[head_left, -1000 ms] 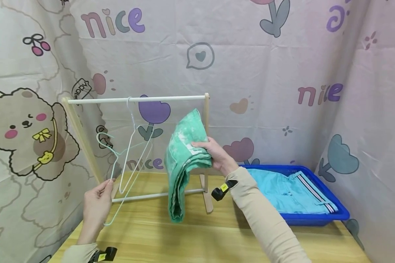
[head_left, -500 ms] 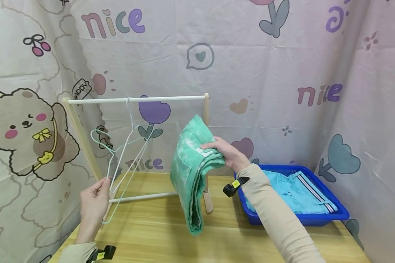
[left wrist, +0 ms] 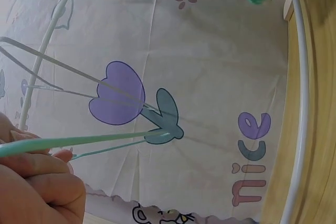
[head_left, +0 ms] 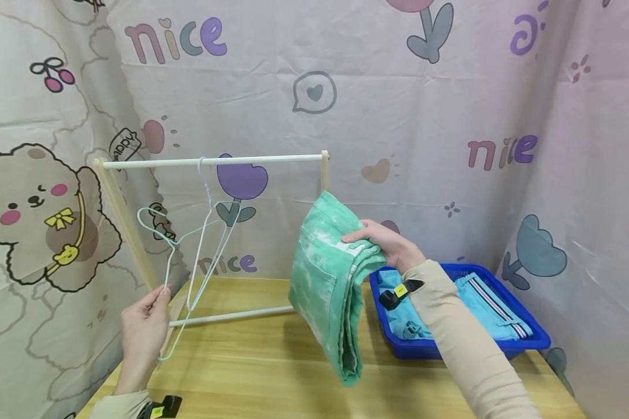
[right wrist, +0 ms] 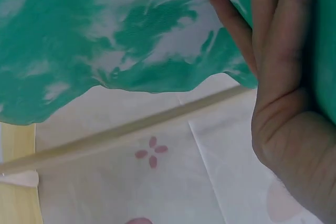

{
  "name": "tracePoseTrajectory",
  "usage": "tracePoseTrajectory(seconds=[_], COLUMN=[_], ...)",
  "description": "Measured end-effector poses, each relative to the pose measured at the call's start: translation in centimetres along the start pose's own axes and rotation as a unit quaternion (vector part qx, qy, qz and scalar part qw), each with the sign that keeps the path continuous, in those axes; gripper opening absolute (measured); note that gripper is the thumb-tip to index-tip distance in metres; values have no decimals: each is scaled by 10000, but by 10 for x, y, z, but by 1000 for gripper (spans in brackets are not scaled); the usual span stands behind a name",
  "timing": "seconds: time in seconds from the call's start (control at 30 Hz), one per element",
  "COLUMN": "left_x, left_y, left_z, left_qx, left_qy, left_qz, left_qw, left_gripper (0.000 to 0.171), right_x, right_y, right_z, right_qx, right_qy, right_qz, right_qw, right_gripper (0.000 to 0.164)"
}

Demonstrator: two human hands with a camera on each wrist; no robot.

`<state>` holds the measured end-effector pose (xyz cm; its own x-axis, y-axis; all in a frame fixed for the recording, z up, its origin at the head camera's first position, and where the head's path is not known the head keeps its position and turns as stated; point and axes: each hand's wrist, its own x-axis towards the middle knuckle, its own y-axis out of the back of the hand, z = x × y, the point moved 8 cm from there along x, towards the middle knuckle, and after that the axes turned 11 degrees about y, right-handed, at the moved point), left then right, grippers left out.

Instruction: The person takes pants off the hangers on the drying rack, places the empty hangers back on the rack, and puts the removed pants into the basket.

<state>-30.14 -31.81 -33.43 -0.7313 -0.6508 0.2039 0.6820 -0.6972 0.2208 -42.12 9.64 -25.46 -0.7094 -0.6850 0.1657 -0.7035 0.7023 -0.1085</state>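
Note:
My left hand (head_left: 144, 334) pinches one side of a mint-green wire hanger (head_left: 170, 255) between thumb and fingers; its hook points up and left. In the left wrist view the hanger (left wrist: 94, 140) passes close by the curled fingers. A white hanger (head_left: 208, 192) hangs from the rack's top bar (head_left: 262, 159), just behind. Out to the right, my right hand (head_left: 393, 241) grips folded green-and-white tie-dye pants (head_left: 314, 279) by one edge, thumb on the near face. A stitched pocket shows on them, and the folded layers hang down over the table.
A wooden clothes rack (head_left: 123, 221) stands on the wood-grain table (head_left: 230, 372), its right post partly hidden by the pants. At the right sits a blue plastic basket (head_left: 542, 340) holding light-blue clothing (head_left: 482, 314) with a striped band. A printed curtain (head_left: 398, 116) surrounds the table.
My right hand has carried the green pants to the right and slightly down, turning their pocket side into view. The left hand has shifted slightly left with the mint hanger, which has tilted further left.

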Motion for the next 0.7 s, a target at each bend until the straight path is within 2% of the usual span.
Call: tracePoseTrajectory(seconds=[0.2, 0.37, 0.6, 0.7], left_x=[-1, -1, -1, 0], left_y=[2, 4, 8, 9], left_z=[6, 11, 16, 18], left_qx=[-216, -325, -313, -456], left_qy=[-149, -301, -498, -542], left_qz=[34, 69, 245, 236], left_qw=[9997, 9990, 9980, 9972], left_gripper=[38, 36, 33, 32], right_x=[-14, -21, -35, -42], right_y=[14, 20, 32, 38], right_z=[-4, -10, -19, -21], right_qx=[-189, -240, 17, 157], right_qy=[-103, -101, -148, -193], right_qz=[303, 343, 340, 383], right_qw=[9993, 9991, 9993, 9990], right_gripper=[30, 26, 23, 22])
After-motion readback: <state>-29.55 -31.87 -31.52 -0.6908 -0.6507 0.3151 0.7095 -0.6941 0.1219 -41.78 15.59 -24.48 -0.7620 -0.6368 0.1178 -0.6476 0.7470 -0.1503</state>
